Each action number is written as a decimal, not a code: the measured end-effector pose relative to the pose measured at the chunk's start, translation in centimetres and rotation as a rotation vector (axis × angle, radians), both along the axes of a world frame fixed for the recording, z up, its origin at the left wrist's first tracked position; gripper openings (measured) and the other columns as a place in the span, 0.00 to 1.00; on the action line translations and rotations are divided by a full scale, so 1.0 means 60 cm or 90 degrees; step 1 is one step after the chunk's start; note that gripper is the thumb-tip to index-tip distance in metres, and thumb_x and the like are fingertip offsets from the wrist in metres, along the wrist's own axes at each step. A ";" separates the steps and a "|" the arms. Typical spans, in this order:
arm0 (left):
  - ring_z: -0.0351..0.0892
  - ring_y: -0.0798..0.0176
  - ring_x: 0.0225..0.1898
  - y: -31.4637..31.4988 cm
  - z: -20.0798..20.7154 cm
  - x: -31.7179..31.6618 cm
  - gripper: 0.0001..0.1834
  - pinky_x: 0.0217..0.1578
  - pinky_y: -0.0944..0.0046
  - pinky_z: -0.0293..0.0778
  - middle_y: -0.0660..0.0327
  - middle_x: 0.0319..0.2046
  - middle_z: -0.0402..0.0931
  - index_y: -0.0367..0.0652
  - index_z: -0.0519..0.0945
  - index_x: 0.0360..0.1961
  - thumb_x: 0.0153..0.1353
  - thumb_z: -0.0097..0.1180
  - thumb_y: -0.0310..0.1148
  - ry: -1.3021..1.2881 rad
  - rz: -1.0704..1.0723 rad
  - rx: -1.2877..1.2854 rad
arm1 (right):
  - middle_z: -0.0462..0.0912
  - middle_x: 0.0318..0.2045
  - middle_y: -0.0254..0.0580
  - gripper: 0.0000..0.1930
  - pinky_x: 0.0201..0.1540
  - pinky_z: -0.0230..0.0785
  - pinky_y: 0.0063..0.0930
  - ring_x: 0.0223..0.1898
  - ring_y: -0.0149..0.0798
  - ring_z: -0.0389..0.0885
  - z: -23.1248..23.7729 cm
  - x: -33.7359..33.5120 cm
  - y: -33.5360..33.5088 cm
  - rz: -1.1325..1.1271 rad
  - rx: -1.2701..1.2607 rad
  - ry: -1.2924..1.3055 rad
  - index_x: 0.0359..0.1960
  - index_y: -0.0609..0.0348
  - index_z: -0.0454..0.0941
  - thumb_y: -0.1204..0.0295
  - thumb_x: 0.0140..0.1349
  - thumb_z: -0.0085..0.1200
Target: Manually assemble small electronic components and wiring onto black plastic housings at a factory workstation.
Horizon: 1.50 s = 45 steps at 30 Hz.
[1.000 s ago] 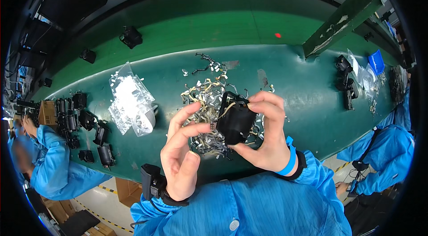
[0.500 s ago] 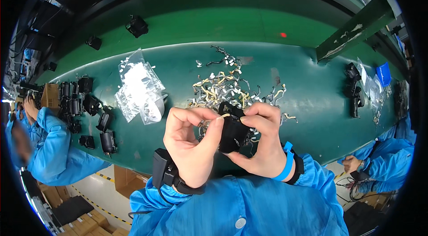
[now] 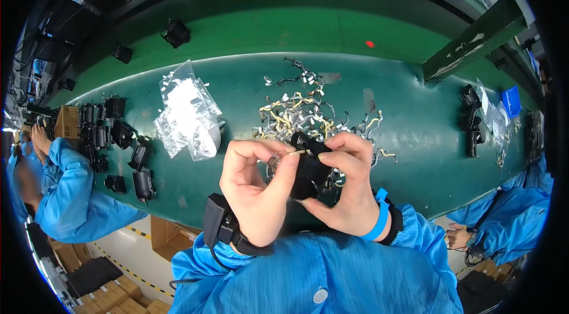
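A black plastic housing (image 3: 309,176) is held close in front of me, above the table. My right hand (image 3: 351,186) grips its right side, thumb low and fingers at the top. My left hand (image 3: 256,192) is closed in a pinch at the housing's upper left. Between its thumb and index finger is a short cream-coloured wire (image 3: 298,152), whose end reaches the housing's top. My fingers hide how the two join. Just beyond the hands lies a loose pile of short cables (image 3: 296,113), yellow, grey and black with white connectors.
Left of the pile lies a clear plastic bag (image 3: 188,115) of small white parts. Several black housings (image 3: 98,130) stand at the table's left; others sit at the right (image 3: 473,121) near a blue tray (image 3: 511,100). A green post (image 3: 474,38) rises back right. Co-workers sit on both sides.
Both hands keep their hold, with only slight finger shifts at the wire and housing. The view has moved a little. At the right, the co-worker's hand has shifted lower and left.
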State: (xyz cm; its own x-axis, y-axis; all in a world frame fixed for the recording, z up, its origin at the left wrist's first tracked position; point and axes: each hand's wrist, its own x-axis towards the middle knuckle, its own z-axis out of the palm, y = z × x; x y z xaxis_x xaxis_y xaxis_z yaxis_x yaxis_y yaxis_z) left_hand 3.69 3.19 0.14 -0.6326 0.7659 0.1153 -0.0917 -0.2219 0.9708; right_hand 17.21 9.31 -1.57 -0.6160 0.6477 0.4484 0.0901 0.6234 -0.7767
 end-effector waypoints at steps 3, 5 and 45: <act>0.72 0.64 0.52 -0.001 -0.019 -0.005 0.12 0.55 0.62 0.66 0.53 0.49 0.74 0.38 0.73 0.40 0.56 0.59 0.18 -0.067 -0.037 0.040 | 0.62 0.55 0.54 0.43 0.56 0.66 0.43 0.55 0.53 0.67 -0.016 -0.003 0.000 -0.008 -0.069 0.063 0.57 0.54 0.61 0.82 0.35 0.72; 0.69 0.61 0.57 -0.003 -0.024 -0.004 0.12 0.60 0.58 0.62 0.52 0.55 0.71 0.36 0.76 0.44 0.58 0.58 0.21 -0.070 -0.073 0.058 | 0.60 0.57 0.55 0.43 0.58 0.64 0.43 0.57 0.52 0.66 -0.027 -0.003 0.001 -0.011 -0.146 0.127 0.57 0.55 0.59 0.82 0.37 0.71; 0.57 0.53 0.68 -0.015 -0.024 -0.013 0.21 0.66 0.52 0.53 0.50 0.65 0.59 0.39 0.80 0.53 0.56 0.57 0.25 0.079 -0.228 -0.032 | 0.63 0.55 0.56 0.43 0.60 0.61 0.50 0.59 0.57 0.63 -0.023 0.005 0.031 0.008 -0.074 0.065 0.57 0.54 0.61 0.84 0.35 0.68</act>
